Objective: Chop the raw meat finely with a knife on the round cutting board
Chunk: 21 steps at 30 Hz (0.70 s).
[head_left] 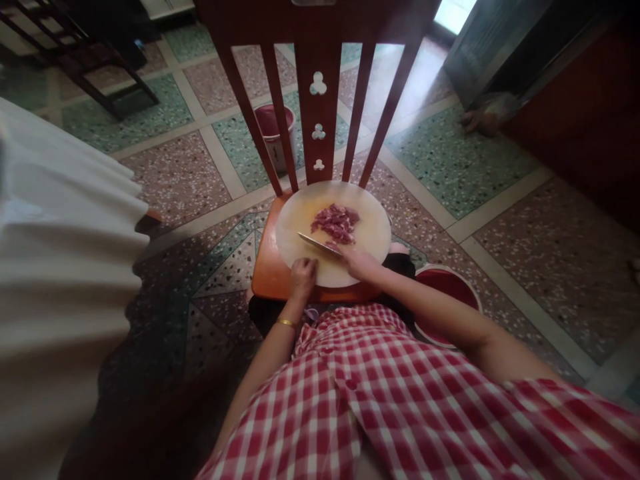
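Our right hand (361, 262) grips a silvery metal knife (314, 242); our curled left hand (303, 275) should brace the round white board's (374, 220) edge.

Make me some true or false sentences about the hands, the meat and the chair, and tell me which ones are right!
1. The right hand is holding a knife. True.
2. The meat is one big uncut lump. False: it is a heap of small pieces.
3. The meat lies on a round board, which rests on a chair seat. True.
4. The left hand is spread out flat. False: its fingers are curled.
5. A bucket stands on the floor behind the chair back. True.
6. The gold bracelet is on the right arm. False: it is on the left wrist.
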Motion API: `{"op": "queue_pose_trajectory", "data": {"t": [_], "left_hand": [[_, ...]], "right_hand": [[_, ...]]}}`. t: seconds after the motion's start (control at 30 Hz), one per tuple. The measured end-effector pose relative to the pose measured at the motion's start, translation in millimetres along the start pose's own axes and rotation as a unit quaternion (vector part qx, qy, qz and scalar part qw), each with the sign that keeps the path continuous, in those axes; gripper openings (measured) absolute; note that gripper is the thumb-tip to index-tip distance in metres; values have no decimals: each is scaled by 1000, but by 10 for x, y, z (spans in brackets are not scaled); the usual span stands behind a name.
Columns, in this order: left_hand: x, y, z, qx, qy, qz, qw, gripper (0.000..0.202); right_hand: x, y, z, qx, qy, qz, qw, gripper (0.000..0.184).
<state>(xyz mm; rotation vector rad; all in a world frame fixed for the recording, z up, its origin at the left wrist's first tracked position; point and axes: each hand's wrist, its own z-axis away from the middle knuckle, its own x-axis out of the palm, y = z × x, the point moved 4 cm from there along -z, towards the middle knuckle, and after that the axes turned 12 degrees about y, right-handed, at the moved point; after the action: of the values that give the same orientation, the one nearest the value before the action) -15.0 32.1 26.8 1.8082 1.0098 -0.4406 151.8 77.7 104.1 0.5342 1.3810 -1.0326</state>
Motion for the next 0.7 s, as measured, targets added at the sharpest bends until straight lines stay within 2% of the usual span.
{"op": "queue_pose_trajectory", "data": {"t": [0.1,0.17,0.23,0.3,0.33,0.4,0.47,0.53,0.6,0.7], "left_hand": [[101,32,-200,-96,-4,99,990,28],[109,-34,-311,-195,17,163,967,30],[30,-156,-387,-285,56,183,939,29],[-115,-264,-467,-321,89,163,929,29],[-190,-286,-529,-311,93,143,935,29],[-285,-239,-715,-246,69,99,962,29],[-243,-87,-974,-165,20,77,983,26],[-43,125,-1278,-97,-39,77,992,21],[291,380,-1573,-1,-116,62,991,19],[832,718,-1863,149,-223,15,963,20]], "right_hand": [[-170,241,72,23,0,-2,1000,34],[-299,382,164,18,1,17,1000,32],[-396,512,273,0,-8,37,999,32],[-429,616,360,-30,-32,44,998,30],[-419,651,383,-50,-48,41,997,28],[-355,689,373,-86,-80,28,993,23],[-269,688,295,-105,-89,16,990,22],[-201,654,181,-100,-68,5,993,25],[-153,595,89,-85,-41,-11,996,28],[-113,482,54,-87,-8,-34,996,26]]}}
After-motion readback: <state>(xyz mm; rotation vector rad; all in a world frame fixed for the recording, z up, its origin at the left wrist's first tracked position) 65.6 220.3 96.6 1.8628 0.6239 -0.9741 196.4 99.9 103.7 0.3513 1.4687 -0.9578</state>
